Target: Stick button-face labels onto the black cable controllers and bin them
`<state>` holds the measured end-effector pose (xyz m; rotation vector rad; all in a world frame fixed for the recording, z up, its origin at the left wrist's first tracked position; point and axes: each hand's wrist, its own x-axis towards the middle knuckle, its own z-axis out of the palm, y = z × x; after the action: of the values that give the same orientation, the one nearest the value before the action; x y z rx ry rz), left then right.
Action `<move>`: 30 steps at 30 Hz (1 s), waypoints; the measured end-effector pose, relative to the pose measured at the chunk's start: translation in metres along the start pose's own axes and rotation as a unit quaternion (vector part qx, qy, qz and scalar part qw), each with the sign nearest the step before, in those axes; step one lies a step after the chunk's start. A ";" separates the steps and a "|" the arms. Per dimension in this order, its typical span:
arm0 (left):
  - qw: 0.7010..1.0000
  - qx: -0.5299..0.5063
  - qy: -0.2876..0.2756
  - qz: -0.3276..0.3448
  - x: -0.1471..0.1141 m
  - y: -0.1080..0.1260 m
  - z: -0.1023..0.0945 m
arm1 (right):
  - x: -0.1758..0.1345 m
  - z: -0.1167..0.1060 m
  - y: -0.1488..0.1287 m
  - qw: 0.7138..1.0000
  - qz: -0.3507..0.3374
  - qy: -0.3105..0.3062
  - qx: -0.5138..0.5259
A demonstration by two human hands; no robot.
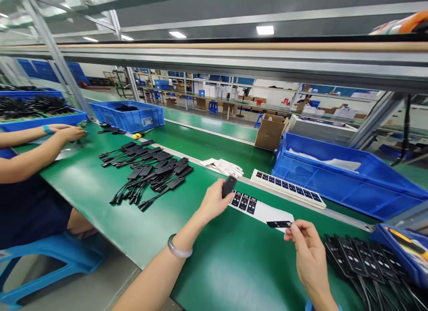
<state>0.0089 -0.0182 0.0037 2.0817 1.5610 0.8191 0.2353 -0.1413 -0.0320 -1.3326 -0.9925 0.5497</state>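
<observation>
My left hand (215, 201) grips a small black plastic casing (229, 186), holding it up above the far side of the green bench. Between thumb and fingertips, my right hand (308, 248) pinches a black label (279, 224) by its right end. Below and between both hands lies a white label sheet (272, 215) with several black labels on its left part. Close to my right hand, a pile of labelled black cable units (361, 257) rests on the bench. To the left of my left hand, several black cable units (160, 166) lie in a loose heap.
Behind the sheet are a stack of label sheets (287, 188) and white gloves (228, 167). A large blue bin (347, 181) stands at the right, another blue bin (129, 119) at the back left. A co-worker's hands (70, 133) work at the far left beside a blue stool (53, 262).
</observation>
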 end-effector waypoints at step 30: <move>0.696 -0.561 -0.438 -0.093 -0.065 0.042 0.058 | -0.010 0.012 -0.015 0.998 0.030 -0.043 -0.039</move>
<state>0.0643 -0.0909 -0.0261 1.0190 0.4338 0.3656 0.2176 -0.1462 -0.0212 -1.4209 -1.0548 0.6235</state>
